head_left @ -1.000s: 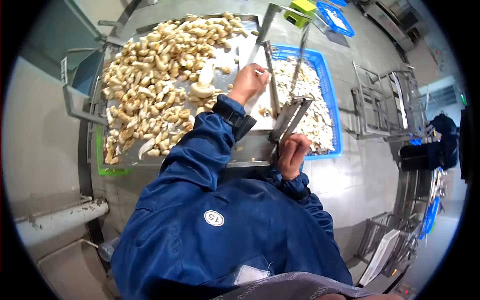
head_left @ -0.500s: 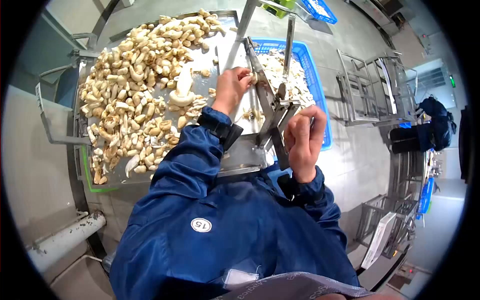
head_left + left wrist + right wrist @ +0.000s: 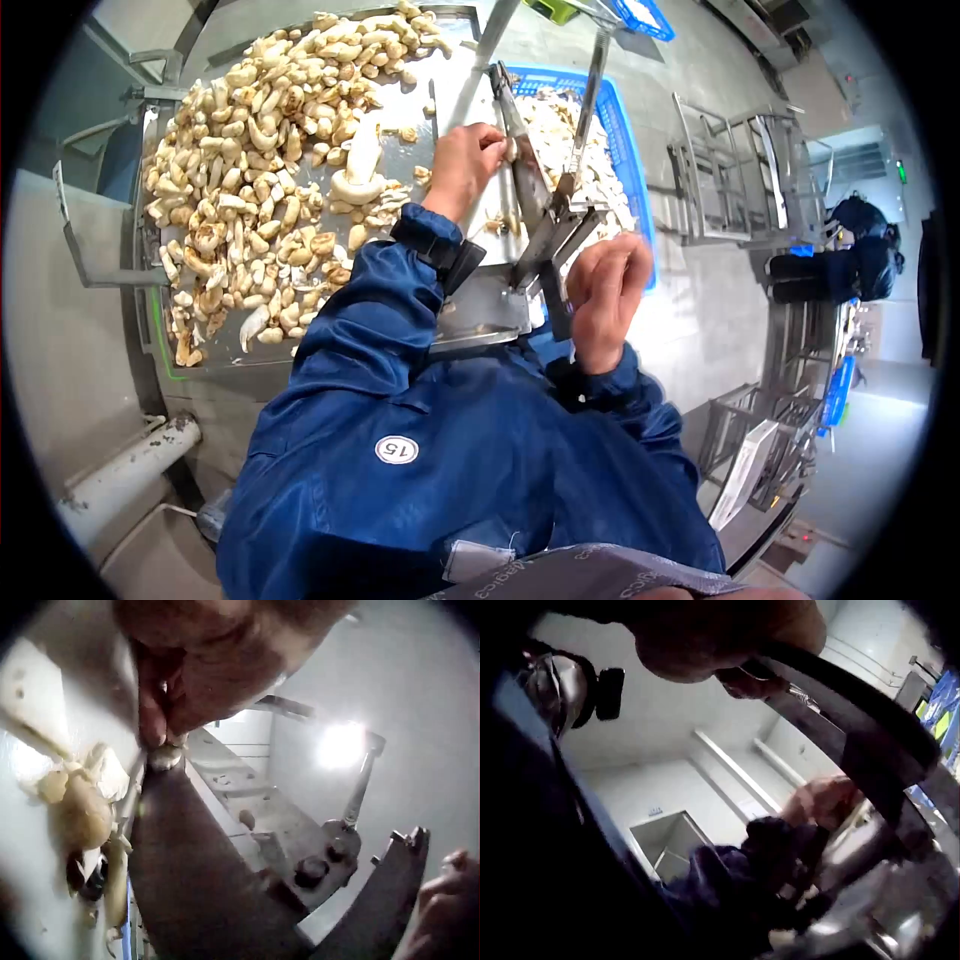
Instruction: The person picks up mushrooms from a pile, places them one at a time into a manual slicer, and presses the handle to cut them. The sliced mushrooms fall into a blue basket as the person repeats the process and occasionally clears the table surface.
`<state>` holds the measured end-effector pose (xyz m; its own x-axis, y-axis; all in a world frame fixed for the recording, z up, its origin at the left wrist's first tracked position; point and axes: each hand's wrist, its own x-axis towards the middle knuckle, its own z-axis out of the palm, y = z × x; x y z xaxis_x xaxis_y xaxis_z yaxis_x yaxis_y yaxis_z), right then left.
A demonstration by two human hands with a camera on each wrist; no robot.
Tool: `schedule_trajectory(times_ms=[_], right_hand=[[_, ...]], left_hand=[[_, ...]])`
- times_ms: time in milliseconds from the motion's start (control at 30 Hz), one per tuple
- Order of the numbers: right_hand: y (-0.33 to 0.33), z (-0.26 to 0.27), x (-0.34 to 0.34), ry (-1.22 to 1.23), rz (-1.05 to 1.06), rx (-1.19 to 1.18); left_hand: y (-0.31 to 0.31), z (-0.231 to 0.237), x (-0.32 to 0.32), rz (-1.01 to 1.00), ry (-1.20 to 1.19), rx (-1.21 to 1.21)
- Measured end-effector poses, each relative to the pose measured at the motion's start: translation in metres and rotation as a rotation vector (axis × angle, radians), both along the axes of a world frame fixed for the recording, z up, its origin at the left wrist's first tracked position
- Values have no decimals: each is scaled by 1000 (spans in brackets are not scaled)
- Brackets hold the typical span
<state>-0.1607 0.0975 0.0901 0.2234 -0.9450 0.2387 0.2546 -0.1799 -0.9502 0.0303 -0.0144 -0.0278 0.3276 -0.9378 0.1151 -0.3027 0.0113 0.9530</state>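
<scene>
In the head view, my left hand [image 3: 465,172] is over a white board [image 3: 453,100], beside the long metal blade [image 3: 535,165] of a hinged cutter. Its fingertips pinch a small pale mushroom piece [image 3: 165,757] right at the blade, as the left wrist view shows. My right hand [image 3: 606,300] has its fingers curled round the cutter's lever [image 3: 840,712], on the near right side. Mushroom scraps [image 3: 86,810] lie on the board near the left hand. A large pale mushroom [image 3: 362,165] sits left of that hand.
A heap of mushrooms [image 3: 250,150] covers the left of a metal table [image 3: 405,130]. Right of the cutter is a blue crate [image 3: 640,215] holding sliced mushrooms. Metal racks [image 3: 710,180] stand farther right, with a person in dark clothes [image 3: 845,255] beyond.
My right hand has risen with the lever from its lower position, then come down slightly. My left hand stays beside the blade, holding the mushroom piece. The head view has shifted.
</scene>
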Motion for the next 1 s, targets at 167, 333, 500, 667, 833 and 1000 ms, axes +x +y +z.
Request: schedule_trajectory(times_ms=[167, 333, 500, 667, 833, 1000], right_hand=[[14, -92, -20, 177, -42, -312], [-6, 12, -1, 2, 61, -13], [11, -93, -17, 95, -62, -347], [6, -8, -4, 52, 14, 4], [7, -40, -6, 41, -48, -151], [11, -111, -20, 204, -99, -392]], left_hand=[[2, 8, 1, -14, 31, 22], [-5, -7, -3, 6, 61, -90], [-5, -12, 0, -6, -75, -85], [-1, -4, -2, 14, -92, -70], [-14, -29, -1, -78, 6, -55], [-9, -11, -5, -68, 242, 26]])
